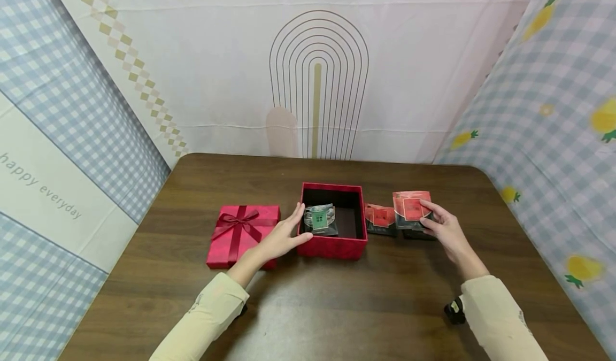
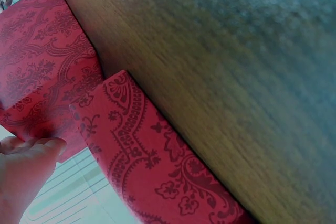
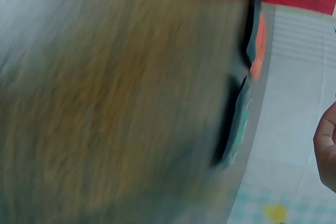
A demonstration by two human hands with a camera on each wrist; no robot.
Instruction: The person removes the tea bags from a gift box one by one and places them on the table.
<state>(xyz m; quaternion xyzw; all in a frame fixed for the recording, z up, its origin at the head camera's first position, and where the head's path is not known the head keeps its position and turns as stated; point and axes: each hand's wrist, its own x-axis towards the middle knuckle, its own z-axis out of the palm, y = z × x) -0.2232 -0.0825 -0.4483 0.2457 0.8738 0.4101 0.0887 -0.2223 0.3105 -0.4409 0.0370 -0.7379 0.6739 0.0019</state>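
An open red box (image 1: 332,247) with a dark inside stands mid-table, holding a green-labelled sachet (image 1: 320,220) at its left. My left hand (image 1: 280,237) rests against the box's left side, fingers extended and thumb near the front corner; the left wrist view shows the patterned box wall (image 2: 47,51) beside the thumb. To the right, my right hand (image 1: 445,232) pinches a red-and-black sachet (image 1: 411,209) by its right edge, raised over the table. Another red-labelled sachet (image 1: 380,216) lies right beside the box. Beneath the held one, a green sachet (image 3: 239,124) lies mostly hidden in the head view.
A red lid (image 1: 244,232) with a dark red ribbon bow lies left of the box, under the left forearm. Brown wooden tabletop (image 1: 332,302) surrounds everything. Patterned cloth (image 1: 216,72) hangs behind the table and along both sides.
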